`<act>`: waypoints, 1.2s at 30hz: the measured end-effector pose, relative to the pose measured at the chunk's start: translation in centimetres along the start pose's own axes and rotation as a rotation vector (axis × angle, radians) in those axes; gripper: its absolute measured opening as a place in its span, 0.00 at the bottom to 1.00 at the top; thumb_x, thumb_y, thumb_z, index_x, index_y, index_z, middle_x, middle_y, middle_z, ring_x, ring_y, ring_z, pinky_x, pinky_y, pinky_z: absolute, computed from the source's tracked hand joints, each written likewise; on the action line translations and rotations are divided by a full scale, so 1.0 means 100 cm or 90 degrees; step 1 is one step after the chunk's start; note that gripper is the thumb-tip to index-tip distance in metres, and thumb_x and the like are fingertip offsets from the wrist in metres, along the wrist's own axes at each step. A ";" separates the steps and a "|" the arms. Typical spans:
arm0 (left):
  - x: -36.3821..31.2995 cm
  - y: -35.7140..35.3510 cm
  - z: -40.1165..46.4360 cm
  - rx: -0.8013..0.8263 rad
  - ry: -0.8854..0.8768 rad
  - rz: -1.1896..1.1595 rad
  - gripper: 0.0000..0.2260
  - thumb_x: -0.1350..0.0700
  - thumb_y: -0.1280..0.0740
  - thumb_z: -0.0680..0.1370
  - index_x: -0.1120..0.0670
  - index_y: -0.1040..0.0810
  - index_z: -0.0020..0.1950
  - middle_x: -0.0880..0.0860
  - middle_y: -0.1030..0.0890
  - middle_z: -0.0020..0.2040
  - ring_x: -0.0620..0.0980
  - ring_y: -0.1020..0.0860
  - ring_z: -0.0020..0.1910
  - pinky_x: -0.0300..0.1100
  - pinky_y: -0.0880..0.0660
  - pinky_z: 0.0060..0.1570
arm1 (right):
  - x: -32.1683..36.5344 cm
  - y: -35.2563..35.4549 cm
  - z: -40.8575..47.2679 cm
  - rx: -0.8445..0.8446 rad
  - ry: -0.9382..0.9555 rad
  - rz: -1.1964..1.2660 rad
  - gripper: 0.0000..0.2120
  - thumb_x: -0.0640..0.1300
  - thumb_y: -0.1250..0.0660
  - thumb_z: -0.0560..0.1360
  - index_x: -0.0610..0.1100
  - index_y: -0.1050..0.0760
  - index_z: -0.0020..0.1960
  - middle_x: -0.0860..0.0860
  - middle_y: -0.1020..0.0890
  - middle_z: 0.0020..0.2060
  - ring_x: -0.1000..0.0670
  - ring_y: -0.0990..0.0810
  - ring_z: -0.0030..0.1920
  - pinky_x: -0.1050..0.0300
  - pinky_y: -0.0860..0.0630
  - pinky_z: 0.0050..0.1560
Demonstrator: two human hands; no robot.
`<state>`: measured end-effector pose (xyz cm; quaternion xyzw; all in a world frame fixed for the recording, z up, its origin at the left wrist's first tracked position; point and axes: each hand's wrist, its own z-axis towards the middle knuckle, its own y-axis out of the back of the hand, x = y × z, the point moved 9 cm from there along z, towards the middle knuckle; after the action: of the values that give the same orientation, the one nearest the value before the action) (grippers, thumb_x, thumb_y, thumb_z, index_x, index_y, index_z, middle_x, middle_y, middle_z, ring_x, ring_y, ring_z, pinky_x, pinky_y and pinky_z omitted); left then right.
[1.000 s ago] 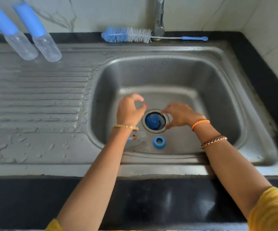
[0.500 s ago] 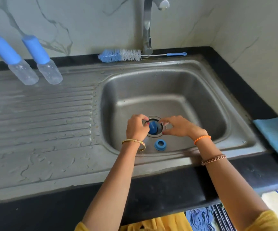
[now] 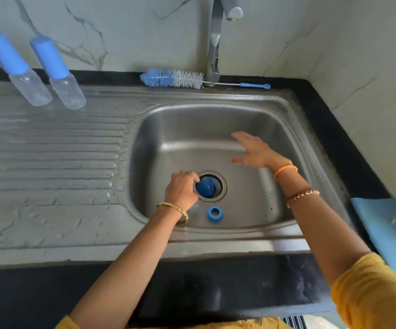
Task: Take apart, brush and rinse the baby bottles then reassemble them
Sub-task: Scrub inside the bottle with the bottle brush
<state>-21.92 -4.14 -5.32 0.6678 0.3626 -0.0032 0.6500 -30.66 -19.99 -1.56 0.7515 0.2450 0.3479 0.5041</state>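
Half a second ago both hands met over the drain; now the right hand (image 3: 255, 151) has pulled away and hangs above the back of the basin, fingers spread wide and holding nothing. Its outline is smeared by motion. The left hand (image 3: 182, 187) remains at the drain (image 3: 222, 186), its fingers curled round the edge of a dark blue cap (image 3: 205, 187) that sits over the drain opening. Just in front of the drain, on the floor of the sink (image 3: 251, 119), lies a lighter blue ring (image 3: 214, 213) with its hole facing up, apart from the hand. Something clear lies under the left wrist, too blurred to identify. On the ribbed draining board (image 3: 50, 148), well to the left, two clear bottles (image 3: 31, 87) with blue caps stand side by side, close but not touching. A bottle brush (image 3: 172, 78) with blue and white bristles lies along the back rim of the sink, its wire passing the foot of the tap (image 3: 213, 55). At the right edge of the counter lies a blue cloth (image 3: 382, 224).
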 end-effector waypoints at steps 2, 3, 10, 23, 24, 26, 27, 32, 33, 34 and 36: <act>0.000 -0.019 0.006 0.086 0.009 0.124 0.19 0.58 0.32 0.75 0.54 0.30 0.65 0.54 0.29 0.63 0.53 0.33 0.63 0.43 0.31 0.54 | -0.018 0.009 0.023 -0.036 -0.030 0.026 0.38 0.50 0.33 0.74 0.44 0.50 0.76 0.44 0.47 0.76 0.45 0.49 0.75 0.51 0.50 0.74; -0.001 -0.026 0.010 0.117 0.013 0.194 0.20 0.57 0.31 0.75 0.55 0.31 0.66 0.55 0.30 0.63 0.54 0.33 0.63 0.44 0.31 0.55 | -0.026 0.015 0.033 -0.061 -0.050 0.053 0.38 0.51 0.33 0.74 0.45 0.50 0.76 0.44 0.48 0.76 0.44 0.50 0.76 0.49 0.49 0.74; 0.017 -0.055 0.032 0.257 0.119 0.353 0.29 0.46 0.29 0.71 0.53 0.34 0.68 0.53 0.31 0.65 0.54 0.34 0.65 0.48 0.34 0.61 | -0.070 0.056 0.090 -0.221 -0.114 0.122 0.35 0.50 0.37 0.76 0.43 0.50 0.76 0.45 0.47 0.76 0.42 0.49 0.75 0.46 0.50 0.74; 0.038 -0.074 0.036 0.312 0.094 0.376 0.32 0.50 0.24 0.67 0.52 0.33 0.67 0.53 0.33 0.64 0.53 0.33 0.63 0.45 0.32 0.60 | -0.085 0.088 0.163 -0.318 -0.081 0.012 0.22 0.40 0.45 0.79 0.40 0.39 0.72 0.42 0.35 0.71 0.41 0.42 0.73 0.48 0.46 0.72; 0.037 -0.074 0.037 0.313 0.080 0.390 0.31 0.50 0.25 0.68 0.52 0.33 0.67 0.53 0.32 0.64 0.53 0.33 0.63 0.45 0.32 0.60 | -0.084 0.091 0.164 -0.333 -0.072 -0.003 0.21 0.39 0.45 0.78 0.39 0.36 0.70 0.41 0.31 0.68 0.40 0.38 0.70 0.49 0.43 0.70; 0.034 -0.075 0.036 0.317 0.053 0.413 0.27 0.52 0.27 0.71 0.52 0.31 0.67 0.52 0.31 0.64 0.53 0.33 0.63 0.44 0.33 0.60 | -0.082 0.097 0.160 -0.364 -0.073 -0.035 0.18 0.36 0.44 0.77 0.39 0.30 0.66 0.40 0.27 0.62 0.39 0.32 0.64 0.49 0.38 0.64; 0.033 -0.076 0.036 0.323 0.038 0.425 0.24 0.54 0.29 0.72 0.52 0.31 0.67 0.52 0.30 0.64 0.53 0.33 0.63 0.45 0.34 0.60 | -0.083 0.099 0.157 -0.376 -0.084 -0.054 0.17 0.35 0.44 0.77 0.40 0.28 0.64 0.40 0.26 0.60 0.39 0.31 0.62 0.47 0.36 0.61; 0.027 -0.080 0.032 0.357 0.003 0.435 0.23 0.55 0.29 0.72 0.53 0.28 0.66 0.54 0.28 0.63 0.53 0.32 0.62 0.44 0.33 0.59 | -0.085 0.104 0.132 -0.429 -0.110 -0.054 0.17 0.32 0.43 0.75 0.42 0.25 0.60 0.41 0.24 0.56 0.39 0.28 0.57 0.49 0.37 0.58; 0.026 -0.080 0.031 0.356 0.005 0.422 0.24 0.55 0.29 0.72 0.53 0.28 0.66 0.54 0.28 0.63 0.53 0.31 0.62 0.44 0.33 0.59 | -0.084 0.105 0.123 -0.445 -0.108 -0.042 0.17 0.32 0.43 0.75 0.43 0.25 0.60 0.42 0.23 0.56 0.39 0.27 0.56 0.50 0.37 0.57; 0.025 -0.079 0.031 0.352 0.007 0.399 0.25 0.54 0.28 0.71 0.53 0.29 0.66 0.54 0.28 0.62 0.53 0.30 0.61 0.43 0.32 0.58 | -0.083 0.105 0.113 -0.462 -0.105 -0.029 0.17 0.32 0.43 0.75 0.43 0.24 0.59 0.42 0.23 0.56 0.40 0.26 0.55 0.51 0.37 0.57; 0.024 -0.076 0.031 0.325 0.026 0.306 0.26 0.52 0.27 0.69 0.51 0.29 0.66 0.52 0.27 0.62 0.53 0.28 0.59 0.42 0.31 0.57 | -0.081 0.104 0.091 -0.492 -0.098 -0.004 0.16 0.32 0.42 0.74 0.43 0.23 0.58 0.43 0.22 0.55 0.40 0.25 0.55 0.52 0.38 0.56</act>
<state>-22.42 -6.51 -13.50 0.8751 0.1954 0.0727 0.4368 -28.63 -34.98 3.62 0.5294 0.0599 0.3554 0.7680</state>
